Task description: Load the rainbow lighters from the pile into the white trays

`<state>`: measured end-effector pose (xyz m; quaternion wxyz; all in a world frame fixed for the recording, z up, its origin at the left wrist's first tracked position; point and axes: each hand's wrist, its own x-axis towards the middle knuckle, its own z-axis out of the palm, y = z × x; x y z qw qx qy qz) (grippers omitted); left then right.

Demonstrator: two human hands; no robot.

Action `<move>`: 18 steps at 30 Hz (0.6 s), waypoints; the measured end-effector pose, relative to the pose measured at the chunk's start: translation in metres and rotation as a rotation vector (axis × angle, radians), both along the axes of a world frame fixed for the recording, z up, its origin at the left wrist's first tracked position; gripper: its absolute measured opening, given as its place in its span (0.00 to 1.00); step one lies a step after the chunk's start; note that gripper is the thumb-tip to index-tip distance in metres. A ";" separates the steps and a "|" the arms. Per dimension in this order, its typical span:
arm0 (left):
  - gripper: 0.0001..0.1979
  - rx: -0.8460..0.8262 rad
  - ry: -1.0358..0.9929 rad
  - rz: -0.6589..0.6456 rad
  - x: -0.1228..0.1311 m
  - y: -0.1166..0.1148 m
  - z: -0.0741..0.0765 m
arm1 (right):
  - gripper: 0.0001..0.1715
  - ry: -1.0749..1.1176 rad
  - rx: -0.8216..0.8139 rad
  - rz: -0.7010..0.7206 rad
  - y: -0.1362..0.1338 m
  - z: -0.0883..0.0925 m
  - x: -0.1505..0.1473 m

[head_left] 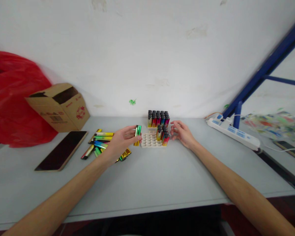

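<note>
Between the fingers of my left hand is a green and yellow lighter, held upright at the left edge of a white tray with round holes. Several lighters stand in the right part of that tray. My right hand is just right of them, fingers apart and holding nothing. Behind, a full block of lighters with black tops stands upright. A loose pile of colourful lighters lies beyond and left of my left hand, partly hidden by it.
A dark phone lies on the grey table at left. Behind it are an open cardboard box and a red plastic bag. A white power strip and blue metal frame are at right.
</note>
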<state>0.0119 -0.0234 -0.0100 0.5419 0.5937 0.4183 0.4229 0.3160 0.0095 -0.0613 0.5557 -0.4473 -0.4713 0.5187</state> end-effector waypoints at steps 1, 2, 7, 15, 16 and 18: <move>0.27 0.002 -0.006 -0.015 0.001 0.000 -0.001 | 0.29 -0.023 0.007 -0.010 0.001 -0.001 0.000; 0.24 0.003 -0.015 -0.028 0.001 0.000 -0.002 | 0.29 -0.047 0.018 -0.028 0.002 -0.001 -0.001; 0.21 -0.113 -0.129 -0.088 0.003 -0.006 -0.004 | 0.30 -0.157 0.124 -0.175 0.004 -0.003 -0.004; 0.23 -0.273 -0.193 -0.225 0.008 -0.010 -0.002 | 0.24 -0.295 0.212 -0.136 -0.005 -0.002 -0.004; 0.23 -0.287 -0.197 -0.232 0.007 -0.010 -0.001 | 0.23 -0.324 0.216 -0.122 -0.006 -0.002 -0.003; 0.22 -0.311 -0.226 -0.235 0.005 -0.009 0.000 | 0.22 -0.439 0.257 -0.117 -0.009 0.001 0.000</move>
